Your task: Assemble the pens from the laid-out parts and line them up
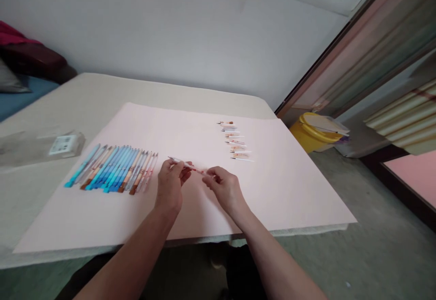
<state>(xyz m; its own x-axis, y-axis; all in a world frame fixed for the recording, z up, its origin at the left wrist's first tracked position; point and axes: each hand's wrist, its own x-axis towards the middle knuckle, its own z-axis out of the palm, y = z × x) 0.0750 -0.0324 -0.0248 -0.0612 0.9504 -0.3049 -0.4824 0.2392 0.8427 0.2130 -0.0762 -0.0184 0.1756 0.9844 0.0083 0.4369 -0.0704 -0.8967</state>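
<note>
Presumably for steadiness, the left hand (170, 184) and right hand (226, 185) clamp fingers on opposite ends of one pen (187, 165) above the pink sheet (293, 191), the pen row (116, 166) and slim pieces (235, 142) lying well apart, likely against mixing.

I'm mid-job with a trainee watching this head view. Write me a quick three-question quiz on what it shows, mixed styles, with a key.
1. True or false: the left hand is nearer the row of coloured pens than the right hand is.
2. Which of these lies closest to the clear plastic package? A) the right hand; B) the row of coloured pens; C) the left hand.
3. Fill in the colour: the slim pen in the left hand is above a pale ____ sheet.

Key: 1. True; 2. B; 3. pink.
</note>
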